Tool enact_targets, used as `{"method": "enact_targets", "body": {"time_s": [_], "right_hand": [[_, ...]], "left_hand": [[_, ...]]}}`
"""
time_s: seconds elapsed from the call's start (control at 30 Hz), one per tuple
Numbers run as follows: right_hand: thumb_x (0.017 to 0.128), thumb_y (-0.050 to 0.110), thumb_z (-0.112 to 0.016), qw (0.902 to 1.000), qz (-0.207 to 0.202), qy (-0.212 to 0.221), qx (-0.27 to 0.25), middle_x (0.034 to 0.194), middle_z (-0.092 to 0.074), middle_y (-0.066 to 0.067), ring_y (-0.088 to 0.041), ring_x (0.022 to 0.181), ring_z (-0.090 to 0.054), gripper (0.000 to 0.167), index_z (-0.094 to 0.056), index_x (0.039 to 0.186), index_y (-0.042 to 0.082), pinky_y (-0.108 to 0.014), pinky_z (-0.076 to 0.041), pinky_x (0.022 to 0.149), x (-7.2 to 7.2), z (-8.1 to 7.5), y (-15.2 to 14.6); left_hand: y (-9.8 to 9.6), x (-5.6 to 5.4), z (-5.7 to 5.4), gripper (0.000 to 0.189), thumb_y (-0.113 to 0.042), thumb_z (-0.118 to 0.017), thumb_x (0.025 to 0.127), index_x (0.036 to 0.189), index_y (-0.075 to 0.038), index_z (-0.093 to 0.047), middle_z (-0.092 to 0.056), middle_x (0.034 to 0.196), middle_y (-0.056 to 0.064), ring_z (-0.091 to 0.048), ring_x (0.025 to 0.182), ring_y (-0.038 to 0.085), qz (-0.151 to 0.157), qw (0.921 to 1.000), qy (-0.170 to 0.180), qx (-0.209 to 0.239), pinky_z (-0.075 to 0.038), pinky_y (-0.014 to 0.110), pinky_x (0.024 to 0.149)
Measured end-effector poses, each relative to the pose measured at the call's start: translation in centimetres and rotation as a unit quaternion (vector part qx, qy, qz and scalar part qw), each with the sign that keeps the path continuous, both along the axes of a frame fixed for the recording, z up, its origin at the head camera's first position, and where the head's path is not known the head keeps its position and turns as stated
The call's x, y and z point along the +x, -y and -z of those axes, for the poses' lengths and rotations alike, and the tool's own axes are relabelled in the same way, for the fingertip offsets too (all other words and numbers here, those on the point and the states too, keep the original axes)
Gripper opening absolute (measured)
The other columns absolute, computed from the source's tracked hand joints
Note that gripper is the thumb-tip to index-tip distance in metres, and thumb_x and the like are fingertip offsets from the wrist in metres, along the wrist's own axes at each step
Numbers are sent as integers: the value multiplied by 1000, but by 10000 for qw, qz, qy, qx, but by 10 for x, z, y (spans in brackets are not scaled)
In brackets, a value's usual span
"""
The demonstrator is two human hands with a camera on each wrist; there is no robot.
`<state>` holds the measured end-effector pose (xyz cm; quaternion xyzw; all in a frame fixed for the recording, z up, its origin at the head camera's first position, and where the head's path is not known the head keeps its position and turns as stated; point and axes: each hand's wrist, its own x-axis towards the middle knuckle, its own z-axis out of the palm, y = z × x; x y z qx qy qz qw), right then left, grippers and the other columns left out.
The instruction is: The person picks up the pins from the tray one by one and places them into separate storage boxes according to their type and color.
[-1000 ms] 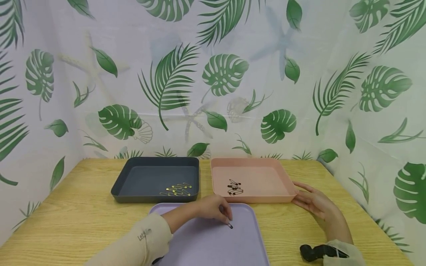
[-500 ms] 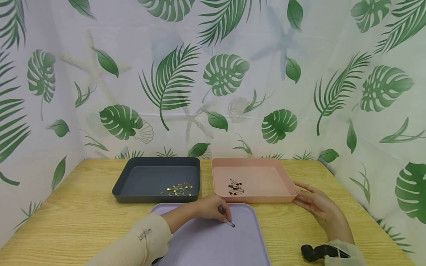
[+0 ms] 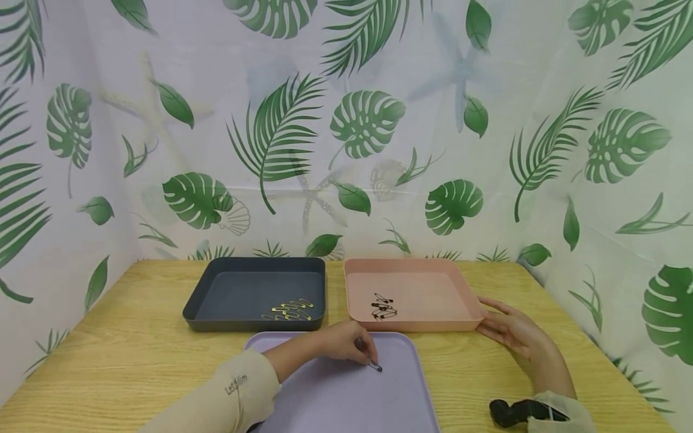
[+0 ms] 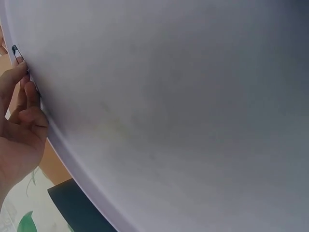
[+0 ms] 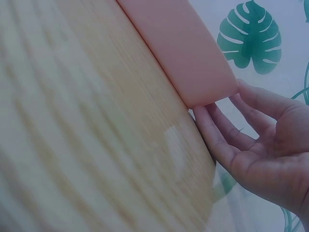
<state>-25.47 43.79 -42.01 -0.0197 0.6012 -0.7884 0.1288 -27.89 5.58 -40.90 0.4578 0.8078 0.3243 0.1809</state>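
Above the lilac tray [image 3: 346, 403] my left hand [image 3: 346, 343] pinches a black safety pin [image 3: 376, 365] between thumb and fingertips. The left wrist view shows the same safety pin [image 4: 18, 52] sticking out past the fingertips, close to the tray's edge. My right hand [image 3: 511, 331] touches the front right corner of the pink tray [image 3: 460, 282]. In the right wrist view its fairly straight fingers meet the base of that corner, while the thumb lies by the rim. Several black safety pins [image 3: 383, 308] lie at the front left inside the pink tray.
A dark blue-grey tray [image 3: 233, 288] stands left of the pink one, with several gold safety pins [image 3: 289, 310] at its front right. Both sit behind the lilac tray on a wooden table [image 3: 124, 349]. A leaf-printed cloth [image 3: 379, 180] hangs behind and at the sides.
The safety pin in my left hand has turned slightly to the right, and more of it shows beyond the fingertips. My right hand has stayed at the pink tray's corner.
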Motion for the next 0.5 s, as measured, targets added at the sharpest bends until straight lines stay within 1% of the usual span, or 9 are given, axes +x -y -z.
{"method": "enact_targets", "body": {"time_s": [0.07,0.17,0.33,0.5], "right_hand": [[96,2,-46,10000,25,10,38,110,-61,-5,-20,103,-58,32,-55,122,18,-36,-43,89,0,0,0],[95,3,-47,10000,70,12,68,110,-61,-4,-20,102,-58,33,-54,124,18,-36,-44,89,1,0,0],[95,2,-46,10000,41,40,8,110,-61,-5,-21,102,-58,31,-58,118,20,-36,-44,89,1,0,-1],[95,1,-46,10000,11,17,0,110,-61,-5,-21,102,-58,31,-59,116,20,-37,-44,89,0,0,0]], "left_hand": [[0,-1,1,11,5,-70,76,80,-5,-72,-61,68,-8,-48,60,-2,-22,10000,29,12,-41,14,53],[0,-2,2,11,6,-69,76,81,-3,-72,-64,72,-4,-50,62,-2,-29,9998,186,90,-42,14,55],[1,-2,1,10,5,-70,76,82,-3,-73,-67,74,-3,-51,62,-1,-58,9990,418,146,-43,14,56],[1,-4,-6,12,3,-68,79,87,-4,-73,-66,74,-4,-50,57,1,-45,9980,599,176,-40,15,51]]}}
